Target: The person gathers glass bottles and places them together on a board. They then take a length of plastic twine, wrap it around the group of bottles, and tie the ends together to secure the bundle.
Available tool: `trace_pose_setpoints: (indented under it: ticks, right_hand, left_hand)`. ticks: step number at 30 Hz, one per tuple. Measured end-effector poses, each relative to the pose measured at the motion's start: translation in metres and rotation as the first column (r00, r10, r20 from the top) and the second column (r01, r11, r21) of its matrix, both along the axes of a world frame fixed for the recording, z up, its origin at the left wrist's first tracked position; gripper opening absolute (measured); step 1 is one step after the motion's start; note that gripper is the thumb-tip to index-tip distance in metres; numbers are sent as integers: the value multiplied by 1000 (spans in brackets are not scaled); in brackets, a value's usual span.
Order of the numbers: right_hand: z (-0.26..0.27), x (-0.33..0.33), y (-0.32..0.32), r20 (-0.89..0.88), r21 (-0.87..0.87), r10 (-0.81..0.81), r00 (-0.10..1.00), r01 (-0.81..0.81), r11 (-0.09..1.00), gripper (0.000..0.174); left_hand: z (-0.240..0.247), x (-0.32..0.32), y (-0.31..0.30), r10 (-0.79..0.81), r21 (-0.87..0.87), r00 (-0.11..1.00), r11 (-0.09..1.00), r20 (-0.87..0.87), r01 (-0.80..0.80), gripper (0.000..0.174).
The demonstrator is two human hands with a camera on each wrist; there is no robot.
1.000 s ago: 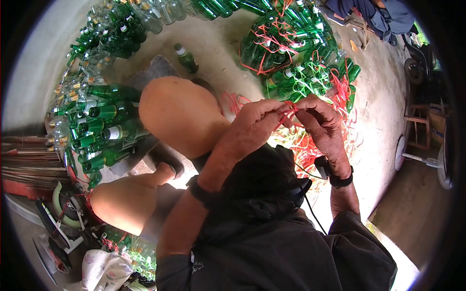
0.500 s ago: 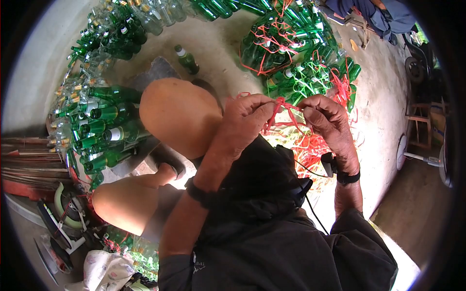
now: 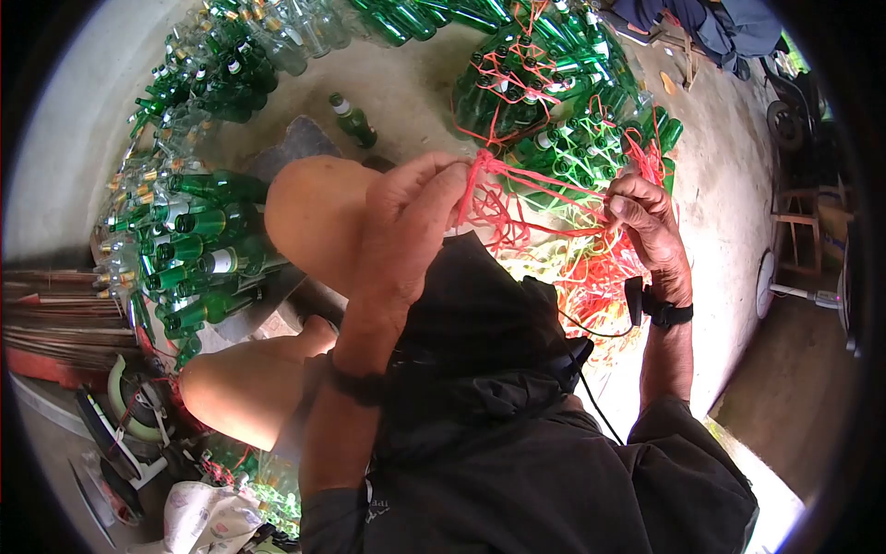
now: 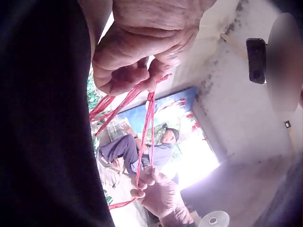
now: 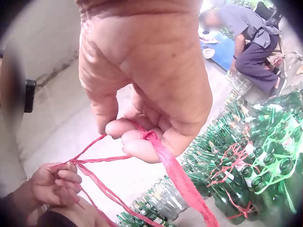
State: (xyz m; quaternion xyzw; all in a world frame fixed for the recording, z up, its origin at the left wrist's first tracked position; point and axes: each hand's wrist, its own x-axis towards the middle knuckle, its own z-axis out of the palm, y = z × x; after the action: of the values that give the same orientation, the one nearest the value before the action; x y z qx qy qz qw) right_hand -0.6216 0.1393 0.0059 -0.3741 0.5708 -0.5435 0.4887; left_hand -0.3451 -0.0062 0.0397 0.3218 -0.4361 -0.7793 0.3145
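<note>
While left hand (image 3: 413,217) and right hand (image 3: 651,222) each pinch red twine (image 5: 176,175), it spans between them: light, limp, likely slippery, best held beside the knot (image 3: 483,161) at left, though its loops look blurred.

The person wears a black, softly creased shirt (image 3: 554,480) with small pale lettering (image 3: 378,508) toward its left side, the left sleeve (image 3: 328,512) and right sleeve (image 3: 688,457) leaving the forearms (image 3: 668,369) uncovered. Black straps circle both wrists, a left band (image 3: 355,383) and a right band (image 3: 672,312) (the latter with a small dark camera (image 3: 634,300)), and a thin black cable (image 3: 600,406) trails near the shirt front. The fingers (image 5: 142,150) and rounded knees (image 3: 314,217) are bare, and the head-worn device (image 4: 256,60) is black and boxy.
</note>
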Motion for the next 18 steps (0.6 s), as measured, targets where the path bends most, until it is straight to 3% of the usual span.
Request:
trace_pose_setpoints:
  ticks: [2,5,7,9,11,18]
  right_hand:
    - [0,-2,0,-6,-4,33,999,-33,999,13]
    - [-1,4,-3,63,-21,21,998,-19,1000,13]
    - [3,11,-5,51,38,-59,997,57,998,17]
    - [5,4,0,91,115,17,996,-28,993,20]
    - [-1,1,4,-18,187,184,983,-177,966,23]
    - [-46,-4,10,-186,333,222,957,-151,931,13]
  left_hand:
    - [10,2,-1,23,-104,997,994,79,-15,18]
    - [11,6,-5,25,-103,998,994,50,-20,18]
    - [10,7,-7,76,-111,996,991,35,-72,19]
    - [10,10,-11,130,-119,991,985,21,-127,19]
    - [11,16,-14,135,-119,991,984,-8,-135,20]
    - [25,23,-21,249,-224,968,944,4,-242,18]
